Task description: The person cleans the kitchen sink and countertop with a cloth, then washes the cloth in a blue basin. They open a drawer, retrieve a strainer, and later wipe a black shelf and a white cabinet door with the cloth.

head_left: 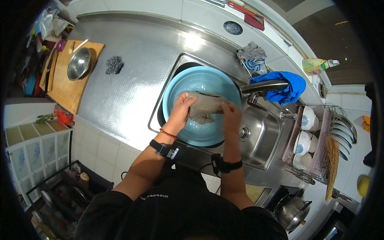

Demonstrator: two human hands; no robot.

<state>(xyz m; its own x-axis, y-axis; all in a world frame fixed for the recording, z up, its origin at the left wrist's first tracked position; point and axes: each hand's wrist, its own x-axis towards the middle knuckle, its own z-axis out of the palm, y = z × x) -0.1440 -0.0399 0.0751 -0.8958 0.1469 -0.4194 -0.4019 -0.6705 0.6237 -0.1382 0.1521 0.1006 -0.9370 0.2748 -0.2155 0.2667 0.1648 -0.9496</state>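
Note:
My left hand (181,110) grips one side of a wet grey-brown cloth (207,105), thumb on top. The opposite side of the cloth is between the fingers of my right hand (231,113), which looks slightly blurred. Stretched between both hands, the cloth is above a light blue plastic basin (171,90) with water in it, and its lower part hangs down in a crumpled fold. The basin sits in the left bowl of a steel sink (183,58). Whether the cloth's lower fold touches the water, I cannot tell.
A faucet (264,86) draped with a blue towel (295,87) reaches over the basin's right rim. Right of it are the smaller sink bowl (264,135) and a dish rack (292,138). On the left counter lie a steel wool scourer (114,64) and a cutting board (70,96) bearing a metal bowl (79,64).

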